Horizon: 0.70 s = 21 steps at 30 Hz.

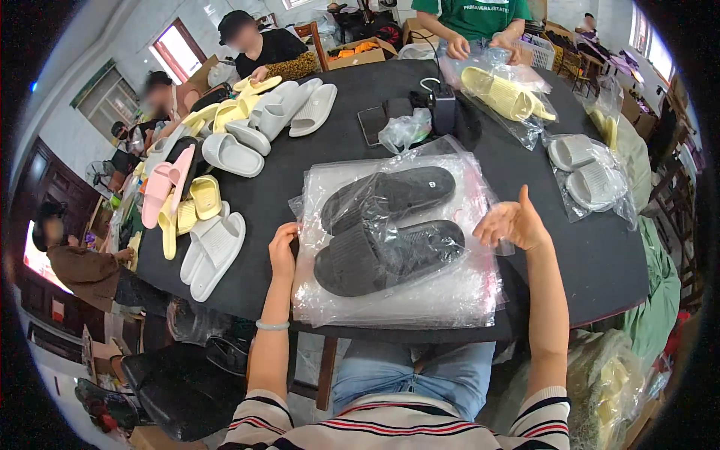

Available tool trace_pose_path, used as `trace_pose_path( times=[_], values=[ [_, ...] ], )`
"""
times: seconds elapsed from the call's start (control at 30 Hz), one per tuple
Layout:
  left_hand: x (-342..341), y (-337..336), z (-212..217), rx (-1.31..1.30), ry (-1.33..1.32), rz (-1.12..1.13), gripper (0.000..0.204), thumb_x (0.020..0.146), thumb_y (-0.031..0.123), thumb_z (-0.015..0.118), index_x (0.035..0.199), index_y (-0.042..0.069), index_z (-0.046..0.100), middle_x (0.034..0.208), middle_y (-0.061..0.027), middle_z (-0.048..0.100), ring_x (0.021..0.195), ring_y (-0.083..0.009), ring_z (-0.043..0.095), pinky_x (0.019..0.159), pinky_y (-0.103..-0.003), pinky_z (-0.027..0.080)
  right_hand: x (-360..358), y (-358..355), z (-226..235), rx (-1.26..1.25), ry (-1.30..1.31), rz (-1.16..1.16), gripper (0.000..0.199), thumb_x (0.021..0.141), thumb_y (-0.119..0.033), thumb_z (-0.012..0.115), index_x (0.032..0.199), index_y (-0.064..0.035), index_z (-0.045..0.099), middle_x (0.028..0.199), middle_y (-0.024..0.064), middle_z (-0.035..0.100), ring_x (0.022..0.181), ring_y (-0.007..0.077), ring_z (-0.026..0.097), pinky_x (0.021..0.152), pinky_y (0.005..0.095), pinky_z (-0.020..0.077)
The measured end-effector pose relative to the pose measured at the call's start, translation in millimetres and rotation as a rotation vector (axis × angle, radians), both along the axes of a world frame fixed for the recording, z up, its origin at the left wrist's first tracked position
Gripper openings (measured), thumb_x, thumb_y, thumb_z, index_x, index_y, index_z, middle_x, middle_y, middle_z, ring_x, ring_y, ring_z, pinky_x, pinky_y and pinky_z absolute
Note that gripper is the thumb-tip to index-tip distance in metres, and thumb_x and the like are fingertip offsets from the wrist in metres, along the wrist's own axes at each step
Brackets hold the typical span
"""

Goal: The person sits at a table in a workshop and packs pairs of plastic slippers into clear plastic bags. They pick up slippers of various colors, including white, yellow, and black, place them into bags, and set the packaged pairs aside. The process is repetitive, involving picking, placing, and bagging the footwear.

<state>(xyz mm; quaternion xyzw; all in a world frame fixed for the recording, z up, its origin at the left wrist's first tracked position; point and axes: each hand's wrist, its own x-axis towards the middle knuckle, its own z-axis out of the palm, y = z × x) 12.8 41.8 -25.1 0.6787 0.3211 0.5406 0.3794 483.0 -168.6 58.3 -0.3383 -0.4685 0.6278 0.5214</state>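
A pair of black slide sandals (390,255) lies side by side inside a clear plastic bag (346,232), on top of a stack of flat clear bags (390,311) in front of me. My left hand (283,251) is at the left edge of the bag, its curled fingers against the film; the thumb is mostly hidden. At the opposite side, my right hand (514,223) is open, thumb raised and fingers spread, beside the loose end of the bag. Some film lies under its fingertips.
Loose grey slides (214,255), yellow slides (199,202) and pink slides (165,184) crowd the black table's left side. Bagged grey slides (589,172) lie at right. Across the table, a person in green (480,22) handles bagged yellow slides (499,91). A phone (370,126) lies mid-table.
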Motion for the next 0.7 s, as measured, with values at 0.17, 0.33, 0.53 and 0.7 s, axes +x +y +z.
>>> trace_pose_path(
  times=[0.17,0.33,0.53,0.7],
  values=[
    [17,4,31,-0.483,0.056,0.042,0.033,0.092,0.032,0.058,0.089,0.002,0.070,0.076,0.0008,0.061,0.071,-0.0084,0.049,0.065,-0.025,0.033,-7,-5,7,0.014,-0.465,-0.166,0.036,0.094,-0.034,0.059,0.092,-0.0001,0.069,0.097,0.0158,0.070,0.080,0.0173,0.067,0.069,0.0260,0.0526],
    [30,20,60,-0.498,0.105,0.097,0.018,0.087,0.024,0.069,0.082,0.007,0.068,0.073,0.0043,0.058,0.065,-0.0053,0.046,0.059,-0.021,0.030,-15,-6,12,0.364,-0.110,-0.175,0.020,0.084,-0.022,0.071,0.085,-0.0015,0.071,0.136,0.0213,0.049,0.123,0.0284,0.049,0.100,0.0440,0.0406],
    [36,50,67,-0.475,0.104,0.038,0.018,0.089,0.020,0.066,0.095,0.004,0.063,0.083,-0.0008,0.065,0.067,-0.0055,0.050,0.059,-0.021,0.038,-23,-13,21,0.554,-0.042,0.191,0.024,0.075,-0.026,0.079,0.077,-0.0026,0.073,0.146,0.0285,0.033,0.139,0.0425,0.027,0.110,0.0581,0.0213],
    [48,42,59,-0.075,0.433,0.181,0.037,0.086,0.006,0.064,0.119,0.000,0.050,0.106,-0.0106,0.059,0.079,-0.0140,0.055,0.071,-0.026,0.047,-17,-9,9,0.366,0.044,0.128,0.027,0.080,-0.028,0.072,0.079,-0.0006,0.073,0.130,0.0262,0.051,0.130,0.0411,0.041,0.108,0.0536,0.0287]
  ],
)
